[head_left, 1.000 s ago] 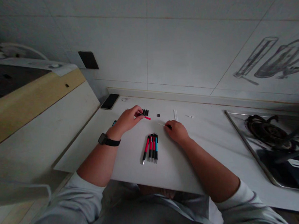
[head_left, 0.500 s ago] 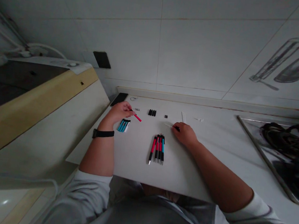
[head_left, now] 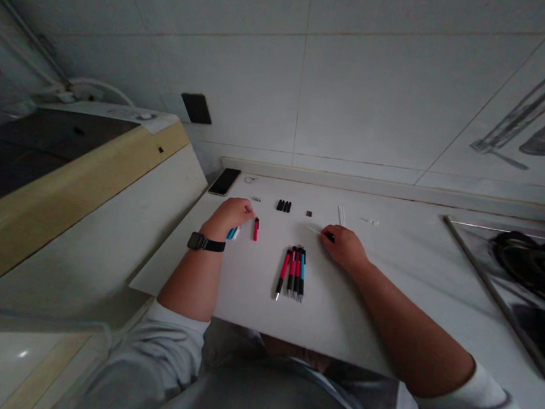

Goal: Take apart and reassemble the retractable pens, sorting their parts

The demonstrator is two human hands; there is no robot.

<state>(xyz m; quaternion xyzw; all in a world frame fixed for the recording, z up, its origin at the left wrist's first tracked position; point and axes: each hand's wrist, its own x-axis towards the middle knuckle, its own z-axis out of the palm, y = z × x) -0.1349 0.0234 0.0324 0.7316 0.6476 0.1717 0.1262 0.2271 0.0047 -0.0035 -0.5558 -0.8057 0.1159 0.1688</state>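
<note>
My left hand (head_left: 231,215) is over the left part of the table, its fingertips pinched together; what they hold, if anything, is hidden. Just beside those fingertips a red pen barrel (head_left: 255,230) with a black top lies on the table. Under the hand show the ends of a blue barrel (head_left: 230,233) and a white barrel (head_left: 236,233). My right hand (head_left: 342,245) rests on the table, closed around a thin whitish pen refill (head_left: 313,229) with a black piece at the fingers. Several assembled red and blue pens (head_left: 297,270) lie between my hands.
Along the back lie a phone (head_left: 225,181), small springs (head_left: 256,198), black grips (head_left: 284,206), a small black part (head_left: 308,213), white refills (head_left: 341,215) and small clear pieces (head_left: 372,221). A gas stove (head_left: 524,271) is at right, a white cabinet (head_left: 109,216) at left.
The red barrel, held in my left hand before, now lies on the table, and that hand has drawn back slightly from it. My right hand keeps the refill. The view has shifted slightly.
</note>
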